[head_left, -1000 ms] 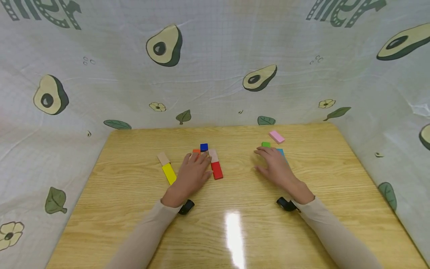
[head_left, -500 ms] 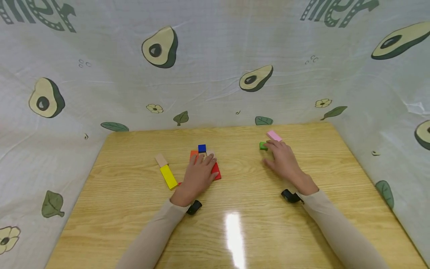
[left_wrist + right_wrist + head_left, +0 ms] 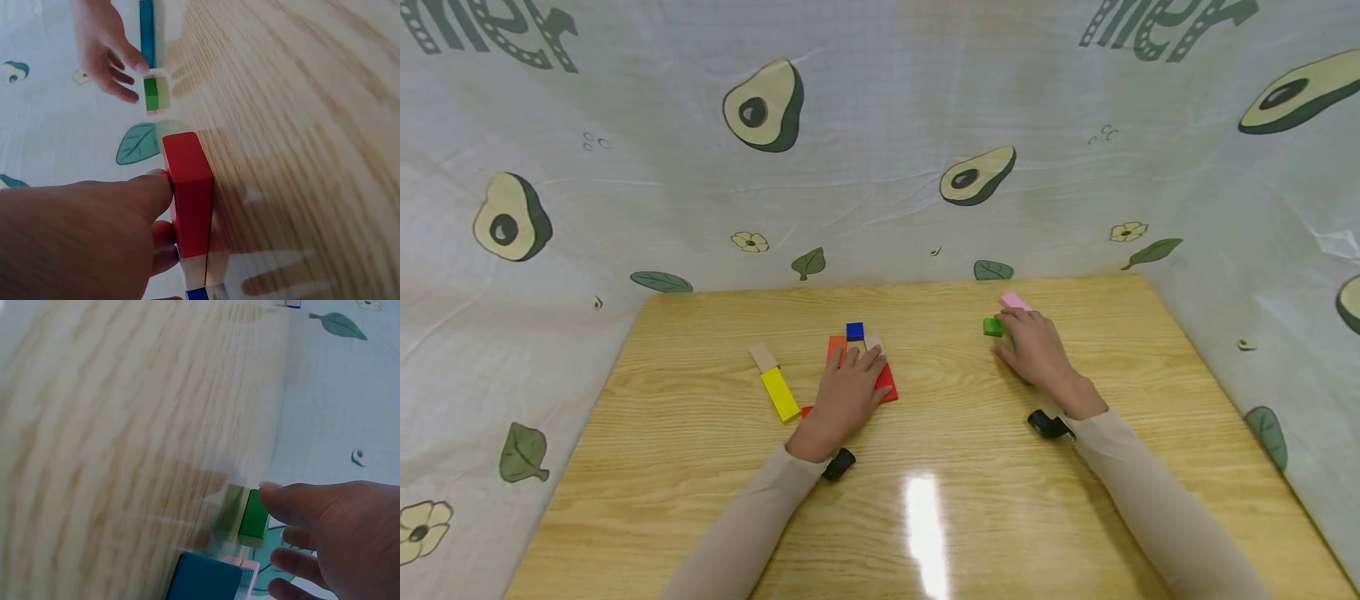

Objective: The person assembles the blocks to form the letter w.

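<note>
My left hand (image 3: 842,396) lies over a group of wooden blocks with its fingers spread. In the left wrist view its thumb rests at the side of a red block (image 3: 190,187), with a pale block (image 3: 194,270) beyond. An orange block (image 3: 837,345) and a dark blue block (image 3: 855,331) show past its fingertips. My right hand (image 3: 1037,354) hovers with loose fingers beside a small green block (image 3: 992,327). Below it, a long teal-blue block (image 3: 203,578) shows in the right wrist view, and a pink block (image 3: 1013,300) is partly covered by its fingers.
To the left, a yellow block (image 3: 781,395) lies end to end with a tan block (image 3: 763,357). Everything is on a wood-grain table (image 3: 970,500), which meets a white sheet (image 3: 865,150) printed with avocados at the back and sides.
The right hand has shifted right and away from me, uncovering the green block and partly covering the pink one. The left hand has slid slightly right over the red block.
</note>
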Demonstrator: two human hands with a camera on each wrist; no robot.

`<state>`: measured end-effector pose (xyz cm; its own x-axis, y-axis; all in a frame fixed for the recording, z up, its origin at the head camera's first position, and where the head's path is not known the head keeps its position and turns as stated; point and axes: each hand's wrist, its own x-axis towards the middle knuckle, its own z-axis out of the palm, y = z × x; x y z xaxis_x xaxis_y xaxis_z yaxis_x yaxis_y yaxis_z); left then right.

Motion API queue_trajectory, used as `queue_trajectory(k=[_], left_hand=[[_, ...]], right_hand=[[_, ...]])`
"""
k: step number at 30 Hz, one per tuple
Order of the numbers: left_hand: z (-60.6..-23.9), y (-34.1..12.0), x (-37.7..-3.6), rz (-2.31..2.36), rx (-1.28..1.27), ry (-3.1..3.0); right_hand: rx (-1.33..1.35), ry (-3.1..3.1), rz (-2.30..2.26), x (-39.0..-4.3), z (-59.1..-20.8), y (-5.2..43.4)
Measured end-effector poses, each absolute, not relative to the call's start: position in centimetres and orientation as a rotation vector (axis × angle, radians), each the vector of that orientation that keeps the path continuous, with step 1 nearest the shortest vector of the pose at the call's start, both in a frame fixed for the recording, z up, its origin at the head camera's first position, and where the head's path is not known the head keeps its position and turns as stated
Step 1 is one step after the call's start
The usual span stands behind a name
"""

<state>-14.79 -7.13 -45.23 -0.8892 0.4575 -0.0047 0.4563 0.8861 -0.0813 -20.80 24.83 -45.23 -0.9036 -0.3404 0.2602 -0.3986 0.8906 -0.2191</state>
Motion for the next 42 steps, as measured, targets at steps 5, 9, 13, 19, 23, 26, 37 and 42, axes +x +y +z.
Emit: queue_trajectory(k=[5,9,13,19,23,26,37,42], left_hand=[[-45.3,-7.0,-14.8,0.126,-0.714,-3.048],[-45.5,-6.9,-14.9,0.102,-0.697,-3.065],[-45.7,-6.8,-15.0,0.088,-0.685,-3.078],[-45.5,-6.7,-15.0,0.067,-0.677,-3.1],[-45.3,-6.6,-14.9,0.074,-0.673,-3.115],[-45.2,-6.6,-14.9,0.09,-0.674,-3.115],[-45.4,-6.7,-15.0,0.087,-0.672,-3.095],[-45.5,-6.9,-15.0,0.088,-0.663,-3.107]], right_hand=[[0.556,-2.841,0.383,-21.0,-45.5,24.9],[0.536,-2.848,0.396,-21.2,-45.7,24.9],[0.513,-2.859,0.393,-21.5,-45.9,24.8],[0.479,-2.883,0.402,-22.0,-46.0,24.5],[0.482,-2.874,0.434,-22.3,-46.1,24.3],[0.491,-2.867,0.463,-22.3,-46.2,24.1],[0.657,-2.863,0.513,-19.1,-45.7,20.5],[0.758,-2.861,0.538,-17.2,-45.6,18.6]])
